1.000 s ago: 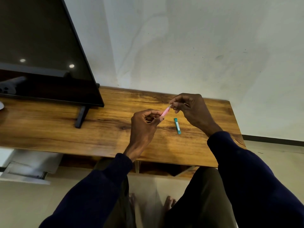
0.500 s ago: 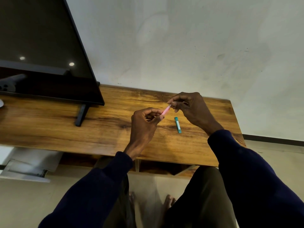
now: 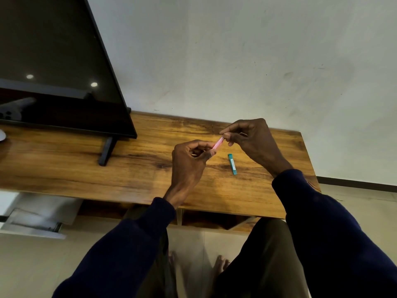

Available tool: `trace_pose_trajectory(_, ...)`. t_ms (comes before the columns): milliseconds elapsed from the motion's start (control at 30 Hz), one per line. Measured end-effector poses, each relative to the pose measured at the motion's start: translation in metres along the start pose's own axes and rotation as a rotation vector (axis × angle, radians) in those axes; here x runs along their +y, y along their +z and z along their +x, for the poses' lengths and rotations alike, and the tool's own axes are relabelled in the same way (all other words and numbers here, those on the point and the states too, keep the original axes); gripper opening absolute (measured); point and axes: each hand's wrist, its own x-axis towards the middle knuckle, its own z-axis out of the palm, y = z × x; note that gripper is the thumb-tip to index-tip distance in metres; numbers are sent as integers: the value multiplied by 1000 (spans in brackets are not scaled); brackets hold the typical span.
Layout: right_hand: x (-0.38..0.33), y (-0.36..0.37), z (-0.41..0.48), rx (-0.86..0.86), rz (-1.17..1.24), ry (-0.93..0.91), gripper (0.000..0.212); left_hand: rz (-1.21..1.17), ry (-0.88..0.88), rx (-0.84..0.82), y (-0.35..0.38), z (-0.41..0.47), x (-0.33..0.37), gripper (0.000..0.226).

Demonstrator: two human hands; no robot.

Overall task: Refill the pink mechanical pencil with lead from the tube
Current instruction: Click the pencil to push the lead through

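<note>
Both hands hold the pink pencil (image 3: 218, 144) above the desk (image 3: 137, 168): the left hand (image 3: 189, 160) pinches its near end, the right hand (image 3: 251, 138) pinches its far end. Lead tube (image 3: 232, 164) lies flat on the desk just right of the pencil, under the right wrist, long axis running near to far. Right hand is nearer it.

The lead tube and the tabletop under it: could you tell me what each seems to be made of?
The lead tube looks like glossy teal plastic with a pale printed label along its side; its small size leaves that uncertain. The tabletop shows warm brown wood grain with dark knots and a soft sheen; solid wood or a wood-print laminate cannot be told apart here.
</note>
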Motion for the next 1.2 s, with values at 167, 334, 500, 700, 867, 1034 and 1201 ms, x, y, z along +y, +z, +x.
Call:
trace_pose_trajectory(167, 2, 3, -2, 23, 129, 27, 20, -71, -35, -14, 0, 0, 4, 22)
trace_pose_trajectory(334, 12, 21, -13, -18, 387, 163, 27, -196, -161, -62, 1, 1, 12, 25)
trace_pose_trajectory(500, 5, 28, -8, 95, 775, 227, 24, -334, -291, -125, -4, -4, 5, 22)
trace_pose_trajectory(700, 1, 28, -1, 104, 1076, 291, 27, -367, -464, -157, -10, -8, -12, 16)
trace_pose_trajectory(867, 1, 36, 0, 133, 1231, 359, 36, -434, -505, -148, -8, -7, -13, 19)
trace_pose_trajectory(1034, -5, 37, 5, 83, 1368, 407, 58, -491, -506, -129, -5, -8, -13, 18)
trace_pose_trajectory(1201, -8, 35, 4, 52, 1357, 468, 65, -435, -485, -39, -4, -13, -11, 20)
